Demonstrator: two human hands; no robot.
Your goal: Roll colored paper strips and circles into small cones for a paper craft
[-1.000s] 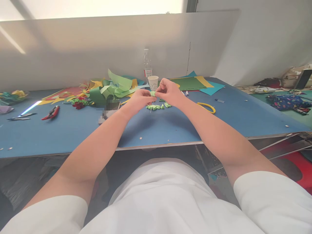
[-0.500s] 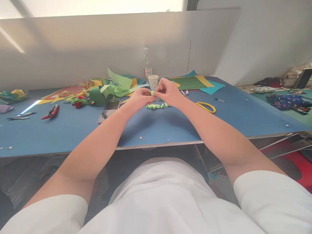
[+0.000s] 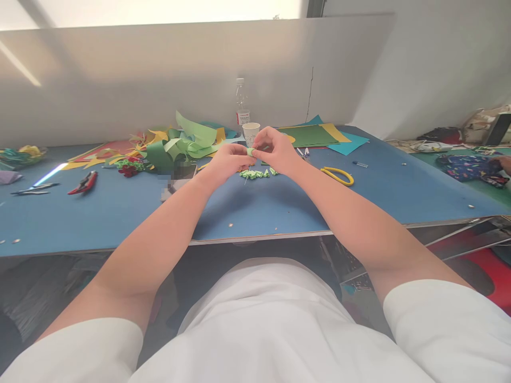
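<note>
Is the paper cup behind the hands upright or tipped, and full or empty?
Upright: the paper cup stands rim uppermost, the right hand partly covering it. Full or empty: cannot tell, its inside is unclear.

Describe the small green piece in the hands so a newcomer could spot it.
On the blue-topped table, find the paper cup. Just in front of it, the left hand and right hand meet at the light-green piece; unlike the small green pieces lying nearby, it alone is held.

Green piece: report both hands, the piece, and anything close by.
Left hand, right hand pinching green piece. Piece partly hidden. Small green pieces below; paper cup behind.
</note>
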